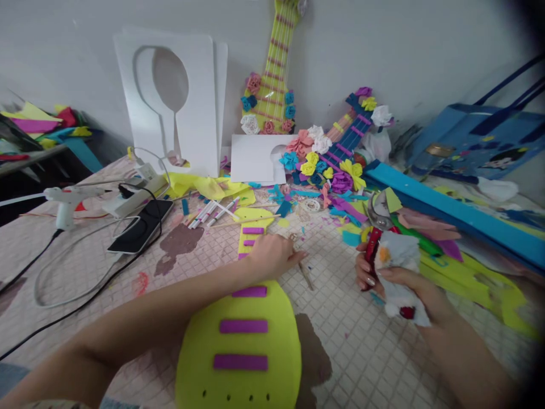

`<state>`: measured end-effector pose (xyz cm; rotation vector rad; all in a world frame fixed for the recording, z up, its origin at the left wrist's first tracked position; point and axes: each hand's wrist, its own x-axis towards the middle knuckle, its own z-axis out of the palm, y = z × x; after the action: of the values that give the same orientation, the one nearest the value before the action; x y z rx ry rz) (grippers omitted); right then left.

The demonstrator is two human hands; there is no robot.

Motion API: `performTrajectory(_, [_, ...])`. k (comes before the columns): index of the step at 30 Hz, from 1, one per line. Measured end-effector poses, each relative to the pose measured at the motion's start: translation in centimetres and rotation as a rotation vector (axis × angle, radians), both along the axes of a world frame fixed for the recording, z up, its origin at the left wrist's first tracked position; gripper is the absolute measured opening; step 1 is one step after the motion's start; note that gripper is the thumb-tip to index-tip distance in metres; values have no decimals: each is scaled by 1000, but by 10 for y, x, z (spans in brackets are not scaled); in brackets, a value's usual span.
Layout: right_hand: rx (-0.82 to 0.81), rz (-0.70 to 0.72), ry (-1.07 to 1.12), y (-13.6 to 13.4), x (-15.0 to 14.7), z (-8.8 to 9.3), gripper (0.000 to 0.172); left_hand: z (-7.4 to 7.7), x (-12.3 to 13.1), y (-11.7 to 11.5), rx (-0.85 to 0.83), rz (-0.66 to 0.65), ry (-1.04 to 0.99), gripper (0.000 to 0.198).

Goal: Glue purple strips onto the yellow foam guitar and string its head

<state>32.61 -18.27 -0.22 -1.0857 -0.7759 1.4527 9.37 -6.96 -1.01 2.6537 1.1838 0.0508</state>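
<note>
A yellow foam guitar shape (242,341) with purple strips across it and several small holes near its lower end lies flat before me. My left hand (272,258) is over its neck, fingers curled down and mostly hidden, thumb pointing right. Just beyond that thumb a thin brownish stick (305,276) lies on the table. Off to the right, my right hand (409,289) is closed round a red-handled plier-like tool (373,245) with a rounded metal head. Crumpled white tissue (400,253) with an orange spot is wrapped against the handles under my thumb.
A glue gun (68,201), power strip (136,196), phone (140,227) and loose cables lie left. White cut-out boards (200,108), a finished yellow guitar (279,62) and a blue flowered guitar (347,139) lean at the back. Paper scraps, a blue strip (460,210) and a bag (472,136) lie right.
</note>
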Motion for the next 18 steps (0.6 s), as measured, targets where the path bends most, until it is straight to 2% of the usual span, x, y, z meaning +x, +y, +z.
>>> performTrajectory(3, [-21, 65, 67, 6, 6, -8, 24, 3, 12, -6, 14, 24, 99, 63])
performTrajectory(8, [-47, 42, 51, 4, 2, -5, 34, 6, 18, -8, 17, 51, 93, 37])
performTrajectory(11, [-64, 0, -26, 3, -3, 0, 35, 7, 15, -8, -27, 50, 67, 26])
performTrajectory(15, [-94, -42, -224, 0, -8, 4, 34, 3, 6, -4, -114, 72, -139, 13])
performTrajectory(18, [-129, -40, -354, -4, -12, 10, 36, -2, -2, 2, -360, 44, -436, 5])
